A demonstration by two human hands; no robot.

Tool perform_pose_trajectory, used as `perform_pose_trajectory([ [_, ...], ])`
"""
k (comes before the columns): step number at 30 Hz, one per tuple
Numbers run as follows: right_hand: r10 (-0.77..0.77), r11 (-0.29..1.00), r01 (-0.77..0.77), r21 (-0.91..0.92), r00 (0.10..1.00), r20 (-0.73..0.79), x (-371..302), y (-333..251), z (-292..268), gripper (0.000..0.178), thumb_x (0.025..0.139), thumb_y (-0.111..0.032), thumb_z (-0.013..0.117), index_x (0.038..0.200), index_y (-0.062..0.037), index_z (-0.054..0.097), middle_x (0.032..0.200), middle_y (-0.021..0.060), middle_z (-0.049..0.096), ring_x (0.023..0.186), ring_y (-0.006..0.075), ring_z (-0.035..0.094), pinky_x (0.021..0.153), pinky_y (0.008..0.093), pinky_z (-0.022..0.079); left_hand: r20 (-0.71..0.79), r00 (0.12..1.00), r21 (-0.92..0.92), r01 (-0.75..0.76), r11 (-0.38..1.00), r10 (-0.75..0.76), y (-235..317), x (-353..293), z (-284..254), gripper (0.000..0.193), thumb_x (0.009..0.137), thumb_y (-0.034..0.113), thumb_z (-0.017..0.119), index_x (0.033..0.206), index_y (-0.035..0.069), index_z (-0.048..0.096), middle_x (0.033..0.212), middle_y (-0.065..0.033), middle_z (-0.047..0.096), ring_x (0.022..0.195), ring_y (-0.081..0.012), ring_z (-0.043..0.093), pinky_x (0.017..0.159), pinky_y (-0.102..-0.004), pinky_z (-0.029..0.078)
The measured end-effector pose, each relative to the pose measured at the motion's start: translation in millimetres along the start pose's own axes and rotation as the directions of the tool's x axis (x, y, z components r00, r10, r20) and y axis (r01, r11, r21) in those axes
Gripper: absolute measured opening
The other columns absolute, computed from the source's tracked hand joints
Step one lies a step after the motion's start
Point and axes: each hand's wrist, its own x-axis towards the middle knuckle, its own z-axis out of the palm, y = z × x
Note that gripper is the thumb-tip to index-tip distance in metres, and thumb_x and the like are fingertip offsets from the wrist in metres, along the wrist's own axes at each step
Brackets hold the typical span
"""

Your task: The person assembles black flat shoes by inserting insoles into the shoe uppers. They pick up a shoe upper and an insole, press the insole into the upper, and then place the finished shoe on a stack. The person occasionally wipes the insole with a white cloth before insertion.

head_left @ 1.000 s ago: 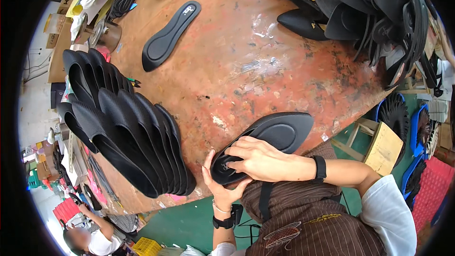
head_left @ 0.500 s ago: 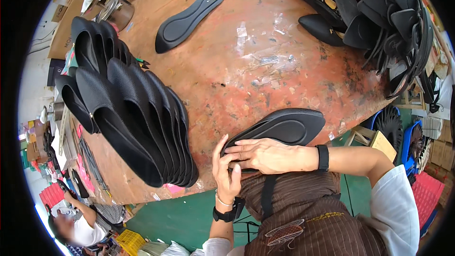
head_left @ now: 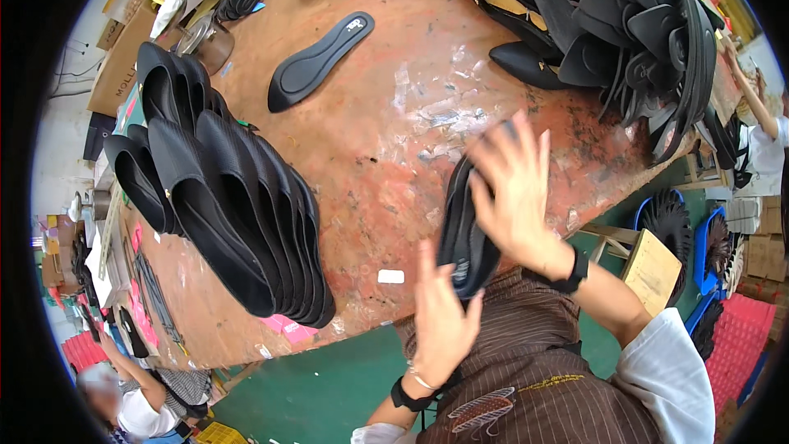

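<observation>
A black flat shoe with a cushioned insole (head_left: pixel 467 230) lies at the table's front edge, toe pointing away from me. At its heel is my left hand (head_left: pixel 444 316), thumb and fingers apart on either side of the heel end. My right hand (head_left: pixel 519 197) is over the shoe's right side and toe, fingers spread and blurred by motion. It partly hides the shoe; whether it touches is unclear. A single black insole (head_left: pixel 316 66) lies farther back on the table.
Nested black shoes (head_left: pixel 246 214) stand at left. A heap of black shoes and insoles (head_left: pixel 633 41) covers the back right. A small white label (head_left: pixel 391 276) lies near the front edge. A wooden stool (head_left: pixel 653 267) stands at right; other people work at both sides.
The shoe has turned from lying crosswise to pointing away from me. My hands, together at its left end before, are now apart at heel and toe. A white label now shows.
</observation>
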Motion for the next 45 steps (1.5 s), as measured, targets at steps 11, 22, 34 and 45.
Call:
perform_pose_trajectory([
  [11,-0.122,0.941,-0.040,0.337,0.886,0.446,-48,2,-77,0.027,0.069,0.005,0.066,0.095,-0.0002,0.062,0.121,0.0212,0.062,0.117,0.0371,0.060,0.109,0.0539,0.038,0.370,0.920,0.341,-0.263,0.902,0.129,40,6,39,0.031,0.077,0.019,0.071,0.100,-0.002,0.068,0.113,-0.0194,0.065,0.068,-0.0262,0.069,0.051,-0.0343,0.056],
  [22,-0.204,0.978,0.156,0.136,0.841,0.500,-20,20,-12,0.054,0.078,-0.001,0.056,0.130,0.0117,0.048,0.131,0.0273,0.056,0.127,0.0389,0.051,0.116,0.0519,0.029,0.364,0.921,0.228,-0.232,0.946,0.139,34,13,30,0.039,0.084,0.029,0.071,0.107,-0.002,0.069,0.127,-0.0205,0.063,0.067,-0.0263,0.069,0.057,-0.0354,0.057],
  [34,-0.226,0.969,0.247,0.027,0.829,0.511,-35,11,-29,0.057,0.084,-0.001,0.055,0.134,0.0190,0.039,0.138,0.0375,0.043,0.135,0.0488,0.039,0.118,0.0573,0.018,0.403,0.904,0.161,-0.223,0.961,0.142,26,14,31,0.038,0.083,0.025,0.073,0.109,-0.002,0.068,0.127,-0.0211,0.063,0.067,-0.0286,0.069,0.056,-0.0358,0.057],
  [45,-0.320,0.945,0.290,0.148,0.735,0.598,-37,11,-35,0.069,0.072,-0.005,0.055,0.136,0.0168,0.042,0.141,0.0324,0.046,0.140,0.0405,0.038,0.119,0.0552,0.018,0.462,0.876,0.085,-0.198,0.977,0.138,23,15,31,0.032,0.084,0.024,0.072,0.100,-0.003,0.069,0.119,-0.0214,0.064,0.066,-0.0307,0.068,0.058,-0.0388,0.057],
])
